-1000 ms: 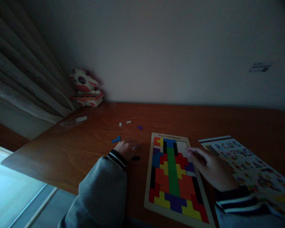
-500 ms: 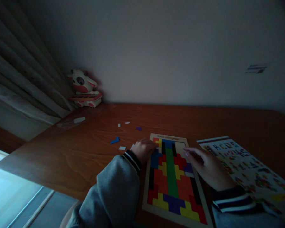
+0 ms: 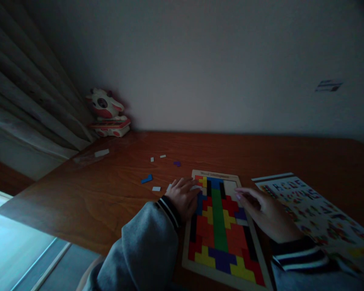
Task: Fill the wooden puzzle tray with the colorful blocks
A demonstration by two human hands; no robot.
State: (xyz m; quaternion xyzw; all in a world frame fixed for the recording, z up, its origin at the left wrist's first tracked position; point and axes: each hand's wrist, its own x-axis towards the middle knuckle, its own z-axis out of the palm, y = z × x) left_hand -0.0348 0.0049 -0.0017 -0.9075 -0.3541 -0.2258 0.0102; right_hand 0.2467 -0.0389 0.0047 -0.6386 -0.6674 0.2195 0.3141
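Observation:
A wooden block puzzle board (image 3: 227, 281) lies in front of me, filled mostly with coloured flat pieces. A long green strip (image 3: 217, 210) runs down its middle. My left hand (image 3: 185, 197) rests over the board's upper left edge, fingers stretched out and apart, touching the pieces there. My right hand (image 3: 265, 214) is at the upper right edge, thumb and forefinger brought together at the tips; whatever is between them is too dark to make out. Beside those fingertips a pale bare patch (image 3: 229, 188) of the board shows. A black piece (image 3: 222, 189) borders it.
Left of the board lie a blue piece (image 3: 147, 178), a purple piece (image 3: 177, 163) and several small white pieces (image 3: 156, 188). A printed pattern sheet (image 3: 318, 214) lies at the right. A toy cow (image 3: 107, 113) stands at the table's (image 3: 115, 173) back left, near the curtain (image 3: 27, 85).
My left hand has spread its fingers and drawn slightly down toward me along the board's left edge. My right hand has hardly moved. The loose pieces lie as before.

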